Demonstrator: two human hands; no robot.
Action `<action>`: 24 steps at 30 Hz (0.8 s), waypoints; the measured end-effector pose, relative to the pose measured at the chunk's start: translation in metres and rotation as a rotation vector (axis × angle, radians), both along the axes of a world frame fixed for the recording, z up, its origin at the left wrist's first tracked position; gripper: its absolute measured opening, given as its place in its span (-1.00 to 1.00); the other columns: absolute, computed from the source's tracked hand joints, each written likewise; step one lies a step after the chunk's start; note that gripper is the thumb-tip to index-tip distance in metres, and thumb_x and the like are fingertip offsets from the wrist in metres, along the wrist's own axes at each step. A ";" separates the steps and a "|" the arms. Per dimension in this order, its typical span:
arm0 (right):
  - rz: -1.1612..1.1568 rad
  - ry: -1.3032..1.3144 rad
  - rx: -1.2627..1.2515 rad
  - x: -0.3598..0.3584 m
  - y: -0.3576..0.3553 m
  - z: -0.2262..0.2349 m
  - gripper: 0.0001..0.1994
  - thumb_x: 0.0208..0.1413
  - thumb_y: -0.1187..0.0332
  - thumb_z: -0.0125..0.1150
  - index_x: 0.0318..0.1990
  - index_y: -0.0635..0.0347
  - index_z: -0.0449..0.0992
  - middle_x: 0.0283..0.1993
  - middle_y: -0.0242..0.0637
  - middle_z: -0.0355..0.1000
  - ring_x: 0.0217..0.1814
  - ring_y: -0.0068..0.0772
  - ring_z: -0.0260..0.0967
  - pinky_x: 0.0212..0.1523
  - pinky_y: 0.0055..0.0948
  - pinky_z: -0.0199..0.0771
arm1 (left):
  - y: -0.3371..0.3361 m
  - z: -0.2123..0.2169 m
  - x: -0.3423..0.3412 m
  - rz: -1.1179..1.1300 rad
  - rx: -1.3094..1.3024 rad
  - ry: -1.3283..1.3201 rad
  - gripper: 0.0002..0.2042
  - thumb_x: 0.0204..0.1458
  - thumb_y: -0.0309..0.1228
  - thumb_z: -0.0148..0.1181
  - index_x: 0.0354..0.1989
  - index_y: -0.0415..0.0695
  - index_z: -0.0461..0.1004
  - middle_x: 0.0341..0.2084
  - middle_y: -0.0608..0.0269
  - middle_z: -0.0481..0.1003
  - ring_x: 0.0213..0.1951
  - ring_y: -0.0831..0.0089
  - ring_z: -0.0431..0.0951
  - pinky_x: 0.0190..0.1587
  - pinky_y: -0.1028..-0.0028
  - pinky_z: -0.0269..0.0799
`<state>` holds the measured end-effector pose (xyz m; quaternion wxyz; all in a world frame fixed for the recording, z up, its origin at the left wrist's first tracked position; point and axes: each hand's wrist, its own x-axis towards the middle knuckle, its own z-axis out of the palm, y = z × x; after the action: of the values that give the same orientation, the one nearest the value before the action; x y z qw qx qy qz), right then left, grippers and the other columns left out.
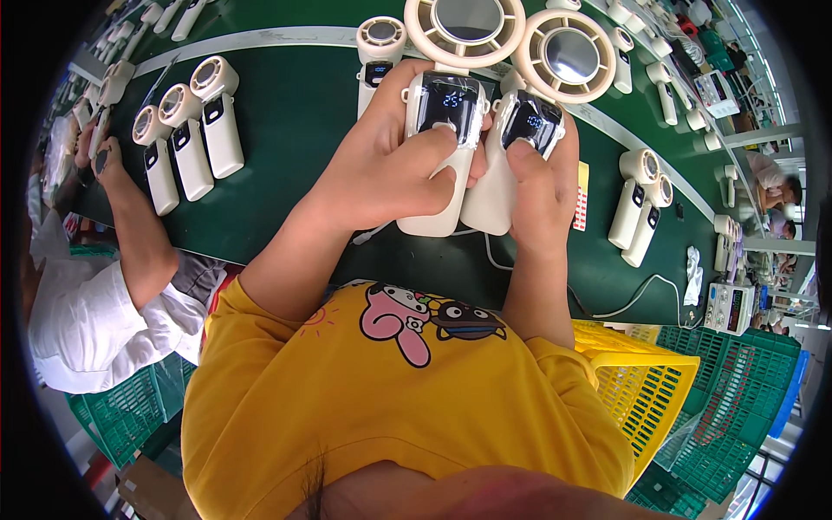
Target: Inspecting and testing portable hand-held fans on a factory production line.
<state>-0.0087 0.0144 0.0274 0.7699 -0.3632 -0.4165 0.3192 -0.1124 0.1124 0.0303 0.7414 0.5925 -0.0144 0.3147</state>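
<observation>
Two cream handheld fans are held up side by side over the green table. My left hand (390, 165) is closed round the left fan (431, 195), its thumb on the button below a lit dark display. Round the right fan (487, 199) my right hand (542, 178) is wrapped, thumb likewise pressed near the lit display. Clear film covers both display areas. Each fan has a round ringed head with a shiny grey centre, tilted away at the top. Behind my left hand stands another cream fan (380, 43) with a lit display.
Three fans (186, 156) lie at the left, and two more (637, 204) at the right. A white cable (637, 299) crosses the table near a power supply box (728, 308). A yellow crate (646, 381) and green crates (737, 390) stand lower right. A co-worker's arm (130, 217) reaches in at left.
</observation>
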 end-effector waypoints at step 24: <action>-0.033 -0.046 0.007 -0.001 0.000 0.001 -0.53 -0.05 0.62 -0.20 0.08 0.24 -0.02 -0.19 -0.04 0.22 -0.45 -0.37 0.21 -0.39 -0.42 0.31 | 0.002 -0.002 0.000 -0.028 0.007 -0.010 -0.38 -0.34 -0.71 -0.32 0.10 -0.26 -0.01 -0.20 -0.04 0.33 -0.48 0.30 0.37 -0.38 0.40 0.33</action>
<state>-0.0094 0.0149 0.0289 0.7665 -0.3745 -0.4293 0.2965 -0.1127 0.1144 0.0278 0.7434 0.5935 -0.0275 0.3073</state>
